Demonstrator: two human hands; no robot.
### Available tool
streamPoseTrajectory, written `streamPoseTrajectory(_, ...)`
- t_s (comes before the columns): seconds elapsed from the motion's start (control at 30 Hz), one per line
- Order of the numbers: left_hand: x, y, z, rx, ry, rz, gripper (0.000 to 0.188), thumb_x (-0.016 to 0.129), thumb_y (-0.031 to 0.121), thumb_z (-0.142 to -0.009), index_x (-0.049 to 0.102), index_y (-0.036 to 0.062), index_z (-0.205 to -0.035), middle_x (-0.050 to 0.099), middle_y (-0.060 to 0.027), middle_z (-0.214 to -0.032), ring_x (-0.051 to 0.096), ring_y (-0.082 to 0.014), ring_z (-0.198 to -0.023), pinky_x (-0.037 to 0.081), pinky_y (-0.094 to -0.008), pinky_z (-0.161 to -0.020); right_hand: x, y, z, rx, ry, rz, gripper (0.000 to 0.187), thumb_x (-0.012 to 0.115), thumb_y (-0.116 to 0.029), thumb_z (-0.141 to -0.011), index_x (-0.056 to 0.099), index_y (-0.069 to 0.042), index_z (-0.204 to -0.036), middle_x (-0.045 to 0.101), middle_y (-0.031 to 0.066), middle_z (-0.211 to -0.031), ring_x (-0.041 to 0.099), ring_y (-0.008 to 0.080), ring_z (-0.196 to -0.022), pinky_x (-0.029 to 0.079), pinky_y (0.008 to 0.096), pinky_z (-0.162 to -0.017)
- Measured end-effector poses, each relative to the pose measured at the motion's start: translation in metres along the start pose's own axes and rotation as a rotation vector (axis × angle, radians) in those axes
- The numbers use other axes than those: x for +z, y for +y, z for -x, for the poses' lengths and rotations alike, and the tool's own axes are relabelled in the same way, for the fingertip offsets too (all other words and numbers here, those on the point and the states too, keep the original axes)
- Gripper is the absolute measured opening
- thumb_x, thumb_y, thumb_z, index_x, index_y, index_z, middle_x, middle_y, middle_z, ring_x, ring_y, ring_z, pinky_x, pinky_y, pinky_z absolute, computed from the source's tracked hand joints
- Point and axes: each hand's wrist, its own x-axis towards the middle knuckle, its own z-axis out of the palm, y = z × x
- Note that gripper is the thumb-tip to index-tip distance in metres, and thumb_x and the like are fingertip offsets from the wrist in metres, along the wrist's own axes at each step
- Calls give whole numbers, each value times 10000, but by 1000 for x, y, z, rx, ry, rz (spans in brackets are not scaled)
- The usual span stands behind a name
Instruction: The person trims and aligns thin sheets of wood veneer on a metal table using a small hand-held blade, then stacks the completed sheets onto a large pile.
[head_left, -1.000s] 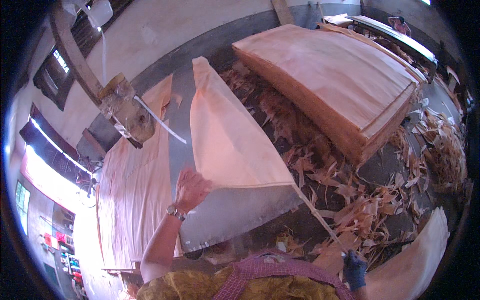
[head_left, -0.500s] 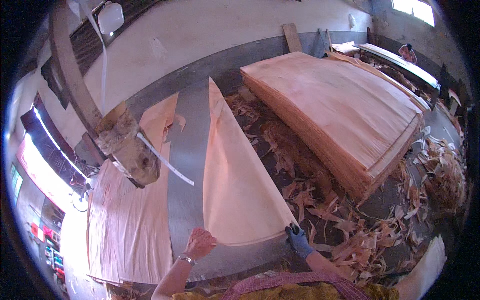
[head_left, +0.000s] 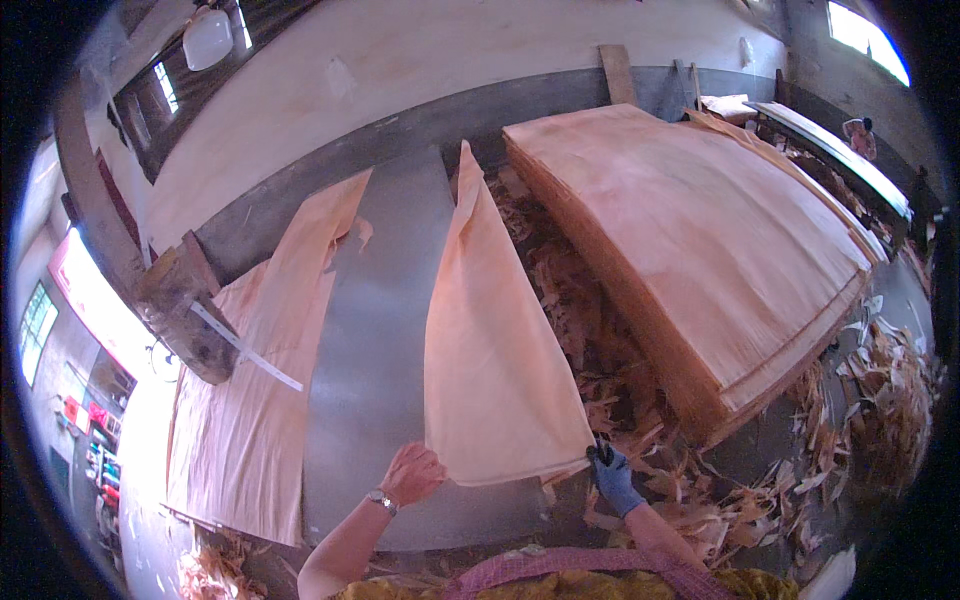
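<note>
A pale orange wood veneer sheet (head_left: 505, 350), narrowing to a curled far end, lies over the right side of a grey metal tabletop (head_left: 370, 340). My left hand (head_left: 412, 474), bare with a watch at the wrist, is closed at the sheet's near left corner. At the near right corner, my right hand (head_left: 616, 482) in a blue glove with dark fingertips is closed on the sheet's edge. Both hands hold the near edge slightly apart from each other's side, with the sheet stretched between them. More veneer sheets (head_left: 250, 400) lie along the tabletop's left side.
A tall stack of veneer (head_left: 690, 240) stands at the right. Torn veneer scraps (head_left: 740, 510) cover the floor around it. A wooden post with a hanging block (head_left: 185, 310) and white strip juts over the left side. Another person (head_left: 860, 138) is at the far right, beside a long table.
The veneer sheet has shifted right with both hands, widening the bare strip of tabletop between it and the left-hand sheets. My view has turned slightly.
</note>
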Motion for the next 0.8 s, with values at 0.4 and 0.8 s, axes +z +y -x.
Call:
streamPoseTrajectory(0.4, 79, 128, -134, 105, -146, 187, 96, 706, 233, -739, 634, 188, -783, 576, 14, -781, 584, -217, -849, 440, -392, -836, -137, 99, -71, 20, -98, -306, 249, 678, -300, -933, 684, -52, -924, 636, -24, -770, 534, 86, -697, 441, 272, -631)
streamPoseTrajectory(0.8, 108, 174, -229, 79, -88, 87, 167, 719, 243, -725, 650, 189, -867, 595, 15, -848, 579, -210, -927, 414, -406, -938, -257, 29, -113, 177, -199, -543, 215, 655, -340, -944, 611, -152, -851, 521, -40, -610, 458, 100, -435, 340, 266, -402)
